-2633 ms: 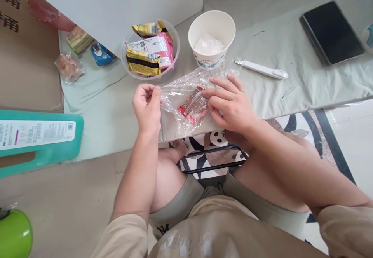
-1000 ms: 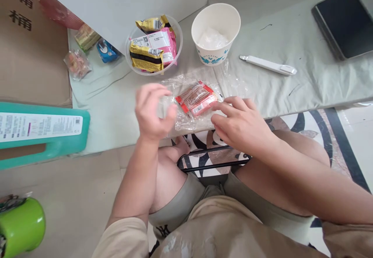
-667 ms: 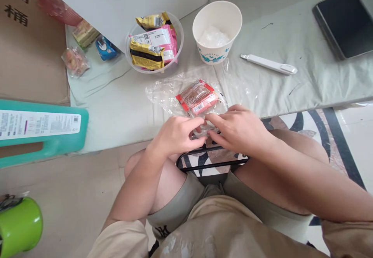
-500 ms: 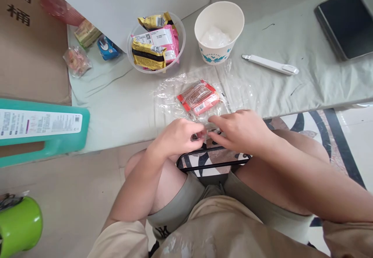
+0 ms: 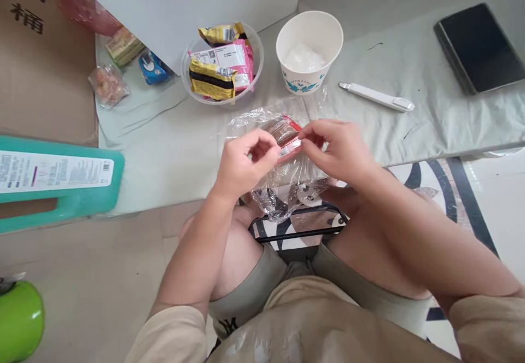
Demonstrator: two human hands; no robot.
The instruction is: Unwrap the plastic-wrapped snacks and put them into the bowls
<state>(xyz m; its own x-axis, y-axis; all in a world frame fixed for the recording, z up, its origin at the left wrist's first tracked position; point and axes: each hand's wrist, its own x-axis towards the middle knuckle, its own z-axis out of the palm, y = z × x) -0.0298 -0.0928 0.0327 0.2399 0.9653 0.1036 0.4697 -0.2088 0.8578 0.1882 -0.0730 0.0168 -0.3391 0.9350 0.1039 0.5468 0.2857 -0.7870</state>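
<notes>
Two hands pinch a crinkled clear bag over the table's near edge

The left hand [image 5: 241, 160] and right hand [image 5: 338, 147] each grip the thin, glossy plastic bag [image 5: 287, 180] between thumb and fingertips; its wrinkled lower part hangs off the cloth-covered table [image 5: 172, 150]. Inside it, a flat red snack packet [image 5: 287, 133] is half hidden by both hands. Behind stand a round clear bowl [image 5: 221, 62] of foil packets and a white paper cup [image 5: 309, 51]; the cup's pale contents are unclear.

Low table [image 5: 410, 128] under pale green cloth; beige floor [image 5: 102, 275]; patterned mat [image 5: 451, 188]; cardboard box [image 5: 41, 78]; daylight.
</notes>
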